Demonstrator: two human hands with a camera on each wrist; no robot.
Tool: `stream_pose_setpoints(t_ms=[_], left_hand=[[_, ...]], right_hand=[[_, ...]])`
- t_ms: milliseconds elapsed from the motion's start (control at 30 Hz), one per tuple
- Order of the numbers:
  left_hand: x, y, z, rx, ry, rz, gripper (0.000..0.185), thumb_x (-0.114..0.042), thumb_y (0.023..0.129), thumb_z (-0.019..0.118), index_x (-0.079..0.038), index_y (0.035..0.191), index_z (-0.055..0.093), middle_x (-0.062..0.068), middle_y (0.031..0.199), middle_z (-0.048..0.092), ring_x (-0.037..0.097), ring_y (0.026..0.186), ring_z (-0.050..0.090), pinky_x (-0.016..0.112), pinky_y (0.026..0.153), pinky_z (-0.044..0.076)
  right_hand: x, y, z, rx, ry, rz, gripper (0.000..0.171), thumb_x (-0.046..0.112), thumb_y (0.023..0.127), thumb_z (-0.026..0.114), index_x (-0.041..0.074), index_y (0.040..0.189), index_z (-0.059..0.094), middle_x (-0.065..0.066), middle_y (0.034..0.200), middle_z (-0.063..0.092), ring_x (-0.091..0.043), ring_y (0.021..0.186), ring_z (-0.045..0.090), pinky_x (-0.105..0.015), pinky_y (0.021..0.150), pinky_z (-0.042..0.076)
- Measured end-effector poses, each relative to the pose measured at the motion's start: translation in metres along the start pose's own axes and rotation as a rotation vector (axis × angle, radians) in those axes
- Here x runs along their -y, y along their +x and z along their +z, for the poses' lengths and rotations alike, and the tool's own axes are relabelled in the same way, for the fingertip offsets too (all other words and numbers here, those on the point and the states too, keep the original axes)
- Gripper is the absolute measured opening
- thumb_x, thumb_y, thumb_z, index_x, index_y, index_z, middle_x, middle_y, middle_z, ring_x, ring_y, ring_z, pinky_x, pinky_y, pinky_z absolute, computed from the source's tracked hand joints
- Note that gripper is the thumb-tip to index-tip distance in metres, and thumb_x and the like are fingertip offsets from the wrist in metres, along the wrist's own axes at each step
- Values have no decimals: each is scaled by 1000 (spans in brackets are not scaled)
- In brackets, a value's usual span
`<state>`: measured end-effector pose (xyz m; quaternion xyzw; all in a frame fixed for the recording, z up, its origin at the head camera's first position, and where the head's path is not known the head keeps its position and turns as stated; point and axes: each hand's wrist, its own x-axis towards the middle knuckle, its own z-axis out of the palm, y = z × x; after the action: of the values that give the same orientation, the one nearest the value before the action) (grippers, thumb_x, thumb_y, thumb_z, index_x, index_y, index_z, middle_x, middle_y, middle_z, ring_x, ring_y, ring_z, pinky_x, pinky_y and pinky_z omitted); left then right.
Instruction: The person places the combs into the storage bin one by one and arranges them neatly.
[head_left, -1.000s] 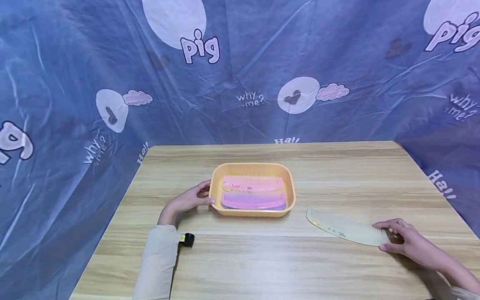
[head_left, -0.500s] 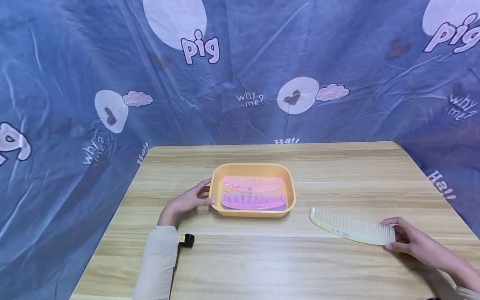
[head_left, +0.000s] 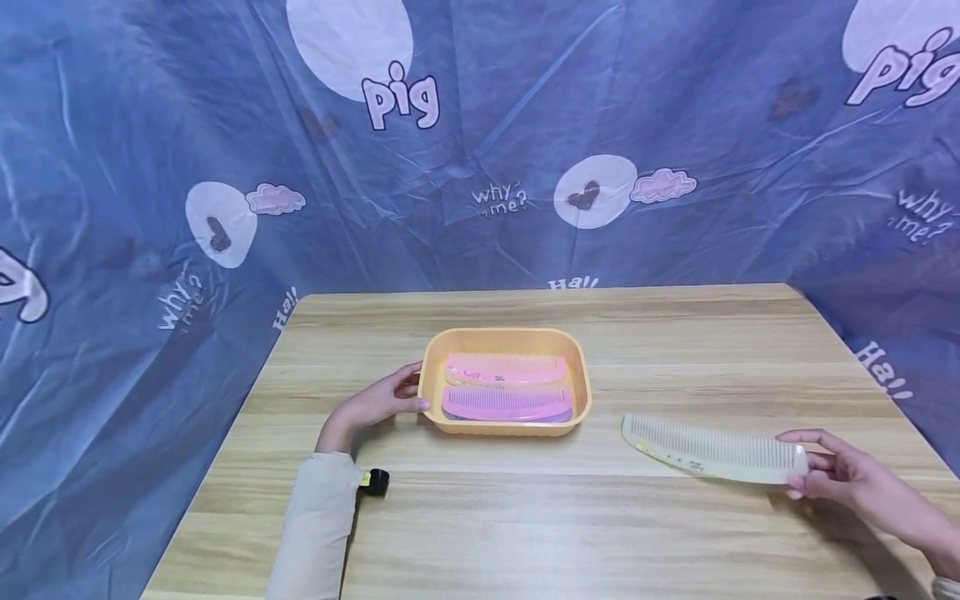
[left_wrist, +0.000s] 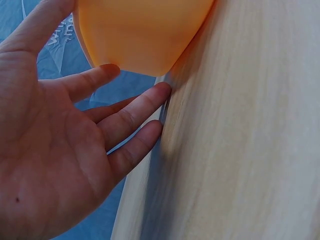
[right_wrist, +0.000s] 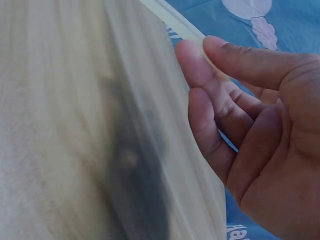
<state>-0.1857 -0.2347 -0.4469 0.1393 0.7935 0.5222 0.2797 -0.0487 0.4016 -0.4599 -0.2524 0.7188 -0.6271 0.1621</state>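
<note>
My right hand (head_left: 862, 483) pinches the right end of a pale yellow-green comb (head_left: 712, 450) between thumb and fingers. The comb's teeth point away from me, and it appears raised off the table at the held end. In the right wrist view only a thin strip of the comb (right_wrist: 172, 20) shows beyond the fingertips. My left hand (head_left: 378, 398) rests against the left side of an orange plastic basket (head_left: 504, 427), its fingers fairly straight, as the left wrist view confirms. Inside the basket lie a pink comb (head_left: 506, 367) and a purple-pink comb (head_left: 506, 403), with others partly hidden beneath them.
The wooden table (head_left: 525, 533) reaches back to a blue printed curtain (head_left: 480, 167), which also hangs at both sides. A small black device (head_left: 375, 481) is attached at the left sleeve (head_left: 311, 517).
My right hand has moved right and slightly up with the comb, which has shifted right and tilted to a flatter line. The left hand and basket stay in place.
</note>
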Motion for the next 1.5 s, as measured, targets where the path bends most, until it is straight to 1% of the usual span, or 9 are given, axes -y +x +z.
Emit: stream_pose_setpoints(t_ms=[233, 400, 533, 667, 833, 1000, 1100, 1233, 1500], left_hand=[[1, 1, -2, 14, -6, 11, 84, -24, 91, 68, -9, 155, 16, 21, 156, 30, 35, 141, 36, 47, 116, 30], [1, 2, -4, 20, -16, 13, 85, -24, 90, 69, -9, 155, 16, 21, 156, 30, 35, 141, 37, 47, 117, 29], [2, 3, -5, 19, -18, 12, 84, -21, 91, 68, -8, 155, 16, 22, 155, 30, 36, 141, 36, 47, 117, 29], [3, 3, -5, 18, -11, 12, 84, -22, 91, 68, -8, 155, 16, 22, 155, 29, 36, 141, 36, 48, 117, 29], [3, 2, -4, 16, 4, 6, 84, -24, 91, 67, -9, 155, 15, 21, 156, 29, 35, 141, 36, 48, 117, 28], [1, 3, -6, 15, 14, 1, 82, -22, 92, 65, -10, 155, 14, 20, 156, 29, 35, 142, 35, 48, 117, 28], [0, 3, -5, 12, 10, 5, 82, -22, 92, 66, -10, 155, 15, 20, 156, 29, 35, 142, 35, 48, 117, 28], [0, 2, -4, 12, 0, 7, 84, -24, 91, 68, -10, 155, 15, 20, 156, 30, 34, 142, 36, 47, 117, 28], [1, -1, 0, 11, -5, 2, 85, -25, 90, 68, -11, 155, 15, 19, 157, 29, 34, 142, 35, 48, 118, 26]], right_hand=[[8, -3, -2, -65, -31, -20, 68, -27, 88, 34, 14, 141, 40, -3, 104, 71, -14, 84, 68, -22, 74, 56], [14, -4, -1, -141, -94, -21, 70, -27, 88, 35, 17, 141, 43, 3, 108, 71, -13, 85, 69, -18, 76, 56], [19, -2, 0, -216, -136, -33, 69, -27, 88, 36, 17, 141, 43, 4, 102, 70, -11, 82, 69, -17, 72, 54], [24, 3, 2, -240, -96, -75, 67, -27, 89, 35, 13, 141, 43, 2, 99, 71, -10, 79, 68, -18, 68, 52], [29, 12, 3, -244, 12, -133, 63, -30, 88, 31, 5, 139, 41, -4, 98, 72, -12, 80, 68, -22, 65, 50], [36, 21, 5, -294, 56, -118, 60, -29, 88, 32, 4, 137, 43, -5, 95, 72, -11, 78, 69, -21, 64, 50], [40, 28, 5, -292, 55, -95, 60, -26, 90, 34, 8, 138, 44, -2, 94, 71, -10, 78, 67, -21, 64, 49], [45, 39, 6, -270, 59, -83, 58, -25, 91, 34, 7, 139, 42, -2, 90, 70, -9, 77, 65, -24, 62, 45], [53, 65, 12, -171, 51, -150, 59, -27, 90, 33, 3, 141, 40, -3, 92, 70, -8, 79, 66, -25, 62, 46]])
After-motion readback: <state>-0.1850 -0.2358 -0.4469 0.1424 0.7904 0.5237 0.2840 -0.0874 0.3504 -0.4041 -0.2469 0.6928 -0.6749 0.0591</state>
